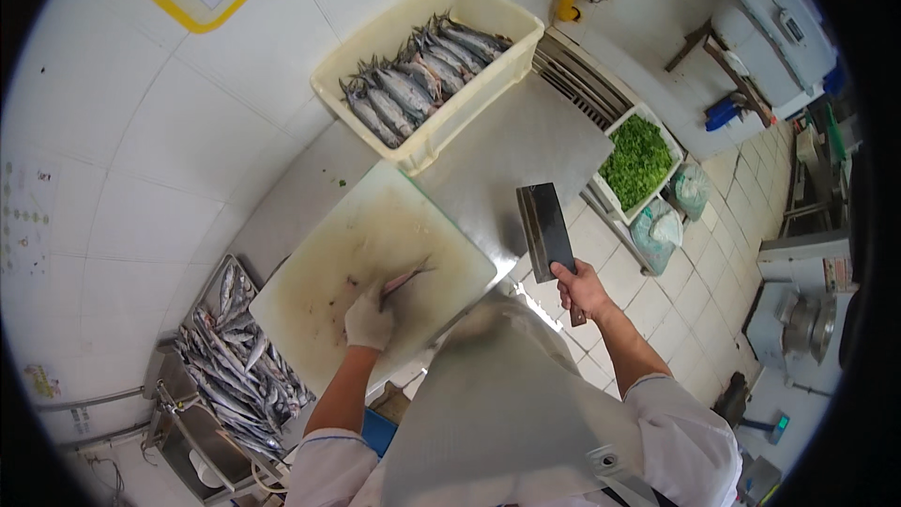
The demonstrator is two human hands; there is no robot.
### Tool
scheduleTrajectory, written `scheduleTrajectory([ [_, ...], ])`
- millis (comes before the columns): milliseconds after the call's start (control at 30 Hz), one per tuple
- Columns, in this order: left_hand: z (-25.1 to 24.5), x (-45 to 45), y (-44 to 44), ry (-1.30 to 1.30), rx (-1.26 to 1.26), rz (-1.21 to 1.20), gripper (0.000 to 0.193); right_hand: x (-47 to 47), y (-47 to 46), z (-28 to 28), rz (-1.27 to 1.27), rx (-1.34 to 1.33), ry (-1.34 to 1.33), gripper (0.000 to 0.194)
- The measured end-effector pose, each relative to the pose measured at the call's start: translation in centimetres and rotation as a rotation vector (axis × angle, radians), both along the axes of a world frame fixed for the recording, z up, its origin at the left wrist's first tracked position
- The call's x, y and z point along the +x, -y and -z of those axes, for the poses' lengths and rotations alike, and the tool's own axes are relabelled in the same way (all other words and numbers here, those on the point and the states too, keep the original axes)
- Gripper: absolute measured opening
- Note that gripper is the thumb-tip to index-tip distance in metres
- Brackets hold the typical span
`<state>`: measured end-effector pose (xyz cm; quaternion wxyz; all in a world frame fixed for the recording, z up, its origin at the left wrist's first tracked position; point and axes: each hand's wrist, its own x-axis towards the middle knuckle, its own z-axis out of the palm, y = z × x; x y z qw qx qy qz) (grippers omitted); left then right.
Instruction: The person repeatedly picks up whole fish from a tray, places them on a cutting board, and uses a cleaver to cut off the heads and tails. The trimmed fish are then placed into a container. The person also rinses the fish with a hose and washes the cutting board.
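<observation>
My left hand, in a pale glove, is closed around a small fish over the cutting board. The fish's forked tail sticks out past the fingers; the rest of its body is hidden under the glove. Brown stains and small dark scraps mark the thick white cutting board. My bare right hand grips the wooden handle of a Chinese cleaver. Its broad dark blade is held up off the board, to the right of it, above the floor and the table's edge.
A cream plastic tub of fish in rows stands beyond the board on the steel table. More whole fish are heaped at the left. Chopped greens fill a white crate at the right, beside tied plastic bags.
</observation>
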<state>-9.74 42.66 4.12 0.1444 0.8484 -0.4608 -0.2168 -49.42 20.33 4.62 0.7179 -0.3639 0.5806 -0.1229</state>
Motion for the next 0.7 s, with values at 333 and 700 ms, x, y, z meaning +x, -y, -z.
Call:
scheduleTrajectory([
  [333,-7.5,3.2,15.4,-1.202,-0.7,-0.603,0.031,-3.7,6.9,0.7,-0.007,-0.034,-0.014,0.034],
  [700,-12.3,4.8,53.9,-1.802,-0.896,-0.308,0.017,-12.8,4.7,0.3,0.252,0.009,-0.163,0.031],
])
